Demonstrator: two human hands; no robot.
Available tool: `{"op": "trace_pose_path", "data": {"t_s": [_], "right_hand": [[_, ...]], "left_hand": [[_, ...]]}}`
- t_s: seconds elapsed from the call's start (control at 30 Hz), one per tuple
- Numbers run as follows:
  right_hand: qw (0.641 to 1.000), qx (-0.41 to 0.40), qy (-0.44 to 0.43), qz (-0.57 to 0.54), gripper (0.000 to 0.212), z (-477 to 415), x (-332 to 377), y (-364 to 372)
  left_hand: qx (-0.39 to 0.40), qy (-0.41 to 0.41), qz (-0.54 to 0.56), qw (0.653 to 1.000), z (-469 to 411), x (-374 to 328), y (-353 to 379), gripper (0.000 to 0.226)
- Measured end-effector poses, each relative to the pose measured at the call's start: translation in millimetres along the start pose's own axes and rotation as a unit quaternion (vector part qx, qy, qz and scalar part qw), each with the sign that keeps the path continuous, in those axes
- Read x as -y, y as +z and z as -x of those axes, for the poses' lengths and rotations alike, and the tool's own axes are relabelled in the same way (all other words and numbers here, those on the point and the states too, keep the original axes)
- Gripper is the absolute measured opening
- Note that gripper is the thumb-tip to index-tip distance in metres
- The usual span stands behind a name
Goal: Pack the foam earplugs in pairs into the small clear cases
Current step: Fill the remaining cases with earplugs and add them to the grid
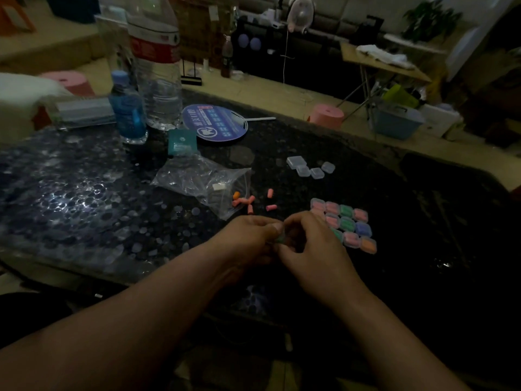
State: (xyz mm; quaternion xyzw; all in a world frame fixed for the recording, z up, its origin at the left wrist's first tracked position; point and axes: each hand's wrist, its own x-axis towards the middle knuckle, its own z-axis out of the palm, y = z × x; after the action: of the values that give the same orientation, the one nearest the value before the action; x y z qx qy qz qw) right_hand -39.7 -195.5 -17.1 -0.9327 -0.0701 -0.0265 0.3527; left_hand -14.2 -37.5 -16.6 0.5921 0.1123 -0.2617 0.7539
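A dim room. A person sits at a dark, pebble-patterned table (pixel 84 193), with both forearms reaching in from its near edge. Beyond the left hand (pixel 248 241) lies a crumpled clear plastic bag (pixel 197 179), which looks nearly emptied.

Just to the right of the right hand (pixel 313 249) sits a block of filled cases (pixel 346 224), packed edge to edge in rows and showing pink, green, blue and orange foam. Farther out beyond the right hand, well apart from it, is a small cluster of empty cases (pixel 310 167). A few loose earplugs (pixel 245 201), pink and orange, lie scattered just beyond the fingertips, at the mouth of the bag.

The two hands meet with fingers curled and pinch one small clear case (pixel 280 239) between them. Something green is inside it. I cannot tell whether its lid is fully snapped down.

This appears to be the closing step for a green pair, and the task seems well along. The next move probably calls for pressing the lid shut and setting the case beside the filled block. After that, the person would reach forward for an empty case and two loose earplugs of matching colour.
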Motion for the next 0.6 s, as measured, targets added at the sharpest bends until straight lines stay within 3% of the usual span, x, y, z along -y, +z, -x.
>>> {"op": "trace_pose_path", "data": {"t_s": [0.4, 0.6], "right_hand": [[0.993, -0.076, 0.062, 0.068, 0.020, 18, -3, -10], [0.984, -0.111, 0.112, 0.079, 0.019, 24, -21, -37]], "left_hand": [[-0.024, -0.011, 0.024, 0.999, -11, 9, 38, 0.013], [0.036, -0.036, 0.018, 0.999, -9, 6, 66, 0.025]]}}
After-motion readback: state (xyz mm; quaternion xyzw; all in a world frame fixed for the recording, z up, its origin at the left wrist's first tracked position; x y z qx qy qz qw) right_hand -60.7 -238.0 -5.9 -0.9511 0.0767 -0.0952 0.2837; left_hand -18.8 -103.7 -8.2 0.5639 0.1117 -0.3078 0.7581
